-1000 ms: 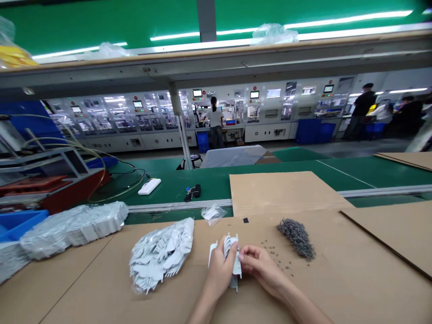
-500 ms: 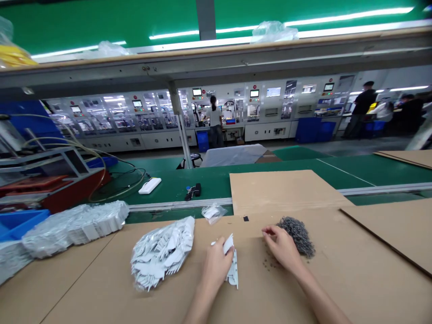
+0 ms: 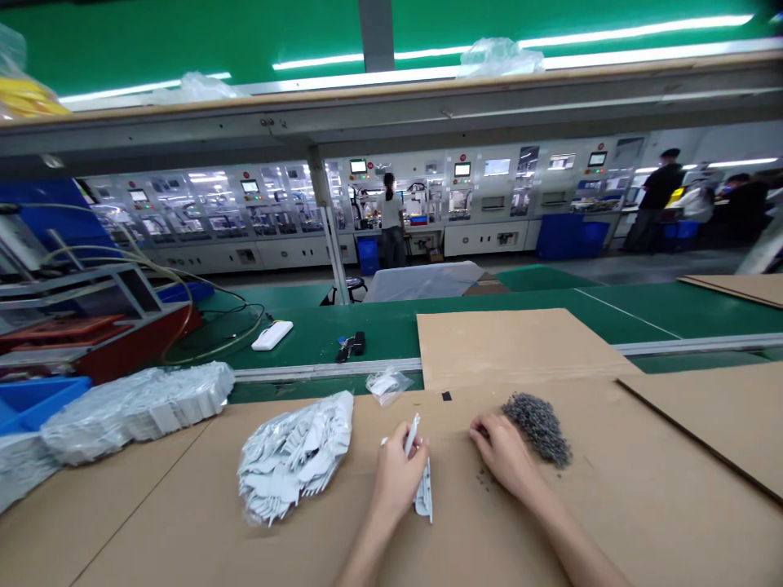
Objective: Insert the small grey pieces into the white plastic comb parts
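Note:
My left hand (image 3: 400,469) is closed around a slim white plastic part (image 3: 413,432), which sticks up edge-on past the fingertips. Below that hand, more white plastic pieces (image 3: 423,497) lie on the cardboard, partly covered by it. My right hand (image 3: 505,452) rests low over the cardboard with its fingers curled together; anything between the fingertips is hidden. Just beyond it is a heap of small dark grey parts (image 3: 541,428), and a few loose ones (image 3: 484,479) are scattered below the palm. A clear bag of white plastic parts (image 3: 294,461) lies left of my left hand.
Brown cardboard (image 3: 183,522) covers the near bench. At the left are more bagged white parts (image 3: 140,408), a blue bin (image 3: 42,399) and a red-based machine (image 3: 91,334). A small clear bag (image 3: 388,385) lies ahead. People stand in the background beyond the green bench (image 3: 306,318).
My left hand has turned the white part from showing its flat face to edge-on. My right hand has shifted slightly left and down, its fingers more curled.

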Demonstrator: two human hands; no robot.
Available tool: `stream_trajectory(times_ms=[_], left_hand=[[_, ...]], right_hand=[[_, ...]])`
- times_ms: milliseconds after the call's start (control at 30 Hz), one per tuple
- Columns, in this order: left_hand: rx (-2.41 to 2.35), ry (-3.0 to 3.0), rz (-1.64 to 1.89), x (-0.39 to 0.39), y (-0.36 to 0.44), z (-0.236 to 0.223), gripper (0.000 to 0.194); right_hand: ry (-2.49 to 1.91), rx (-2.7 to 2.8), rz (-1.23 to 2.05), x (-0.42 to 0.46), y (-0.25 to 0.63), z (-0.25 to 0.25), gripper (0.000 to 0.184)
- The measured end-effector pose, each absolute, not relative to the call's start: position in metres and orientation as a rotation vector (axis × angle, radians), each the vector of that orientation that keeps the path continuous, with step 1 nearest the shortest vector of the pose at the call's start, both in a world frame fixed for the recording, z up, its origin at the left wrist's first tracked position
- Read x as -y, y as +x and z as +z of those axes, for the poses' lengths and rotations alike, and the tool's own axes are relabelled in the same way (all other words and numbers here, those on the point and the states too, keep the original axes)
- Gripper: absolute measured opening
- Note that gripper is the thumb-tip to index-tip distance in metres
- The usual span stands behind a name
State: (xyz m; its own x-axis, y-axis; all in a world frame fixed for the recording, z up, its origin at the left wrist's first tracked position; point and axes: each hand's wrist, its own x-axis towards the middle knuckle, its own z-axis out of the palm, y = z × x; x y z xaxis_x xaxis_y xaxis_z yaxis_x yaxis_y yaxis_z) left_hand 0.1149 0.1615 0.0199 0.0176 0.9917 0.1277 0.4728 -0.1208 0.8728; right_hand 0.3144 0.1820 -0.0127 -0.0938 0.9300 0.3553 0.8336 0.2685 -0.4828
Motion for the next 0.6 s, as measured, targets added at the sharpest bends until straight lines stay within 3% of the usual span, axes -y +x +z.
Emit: stream_trajectory(times_ms=[600], left_hand=[[-1.438,1.604,1.037,-0.159,0.119,0.020,0.010]], right_hand=[[-1.630,1.919,0.323,-0.187,0.330,-0.019,0.017]])
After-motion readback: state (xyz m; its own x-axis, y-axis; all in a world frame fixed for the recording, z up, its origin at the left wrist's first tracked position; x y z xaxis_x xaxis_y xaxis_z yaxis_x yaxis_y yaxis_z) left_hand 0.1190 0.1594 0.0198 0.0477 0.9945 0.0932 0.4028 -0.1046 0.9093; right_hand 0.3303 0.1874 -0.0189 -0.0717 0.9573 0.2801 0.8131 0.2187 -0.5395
